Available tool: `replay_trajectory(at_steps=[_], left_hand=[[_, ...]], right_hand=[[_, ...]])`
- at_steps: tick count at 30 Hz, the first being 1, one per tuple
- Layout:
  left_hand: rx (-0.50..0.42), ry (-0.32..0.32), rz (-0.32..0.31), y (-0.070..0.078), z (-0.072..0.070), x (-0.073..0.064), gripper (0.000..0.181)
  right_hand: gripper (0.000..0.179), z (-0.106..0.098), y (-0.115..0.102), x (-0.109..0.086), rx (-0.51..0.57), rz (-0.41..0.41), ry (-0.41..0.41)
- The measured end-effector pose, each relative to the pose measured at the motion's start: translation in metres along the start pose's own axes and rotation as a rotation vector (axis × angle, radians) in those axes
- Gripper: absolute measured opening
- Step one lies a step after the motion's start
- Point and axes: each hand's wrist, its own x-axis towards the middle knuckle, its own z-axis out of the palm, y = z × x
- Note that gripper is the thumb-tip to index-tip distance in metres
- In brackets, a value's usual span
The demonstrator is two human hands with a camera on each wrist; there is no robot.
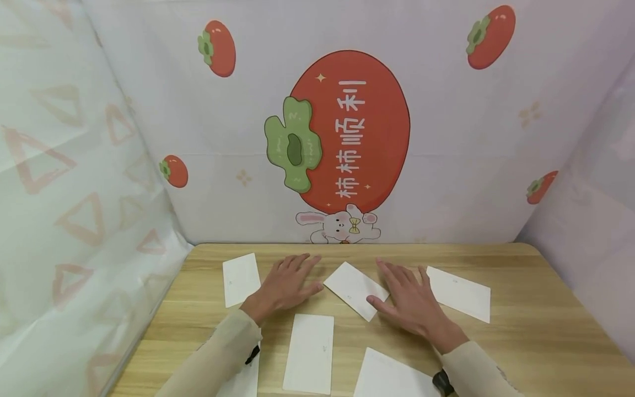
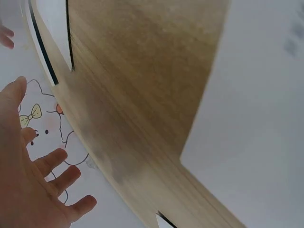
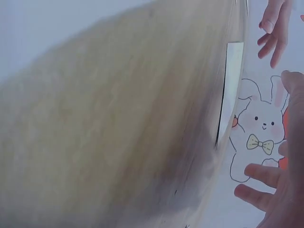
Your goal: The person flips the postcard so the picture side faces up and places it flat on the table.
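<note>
My left hand (image 1: pixel 285 286) is spread over the table at the back left, its fingers apart and holding nothing. Beside it lies a white card (image 1: pixel 240 278), partly behind the wrist. A tilted white card (image 1: pixel 349 286) lies between the two hands. My right hand (image 1: pixel 409 300), fingers also spread and holding nothing, overlaps that card's right end with its thumb in the head view. Right of this hand is another white card (image 1: pixel 461 292). Both wrist views show the hands raised above the wooden surface, the left fingers (image 2: pixel 64 180) loosely extended.
Nearer the front lie a white card (image 1: pixel 308 353), a larger-looking white card (image 1: pixel 392 377) by the right sleeve, and one partly under the left forearm (image 1: pixel 243 380). The wooden table (image 1: pixel 536 331) meets a cloth backdrop (image 1: pixel 248 110) printed with persimmons and a rabbit.
</note>
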Motion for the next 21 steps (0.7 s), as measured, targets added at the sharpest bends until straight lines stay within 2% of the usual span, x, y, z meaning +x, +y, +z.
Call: replay_trajectory(at_steps=[11, 21], left_hand=[[0.032, -0.02, 0.106, 0.014, 0.0, 0.007, 0.072], [0.032, -0.058, 0.157, 0.022, 0.003, 0.013, 0.075]], right_hand=[[0.091, 0.001, -0.016, 0.0, 0.005, 0.001, -0.017], [0.097, 0.004, -0.022, -0.004, -0.05, -0.041, -0.031]])
